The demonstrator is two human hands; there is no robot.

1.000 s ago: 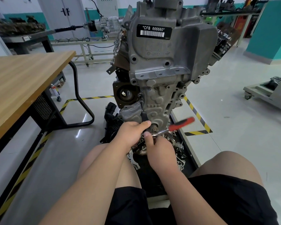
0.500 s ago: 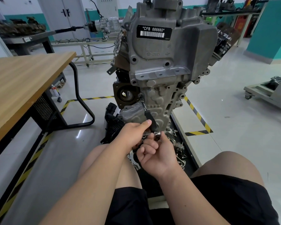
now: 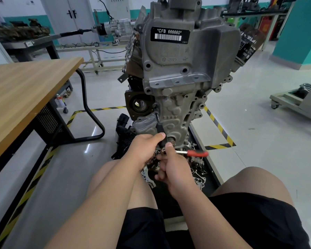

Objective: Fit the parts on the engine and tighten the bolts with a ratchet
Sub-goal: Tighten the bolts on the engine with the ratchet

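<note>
Roughly horizontal ratchet (image 3: pixel 189 152), red end pointing right

Head view — forward, downward, close

Bright, even indoor light; floor (image 3: pixel 90 141) glare; wide-angle bending at edges.

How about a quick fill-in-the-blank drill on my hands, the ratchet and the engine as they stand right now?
1. The right hand holds the ratchet, whose grip is coloured ______.
2. That grip points toward the person's ______ side.
3. The left hand holds the extension bar, which is coloured ______.
4. The label on the engine reads CFB ______.

Missing words: red; right; black; 666660
</note>
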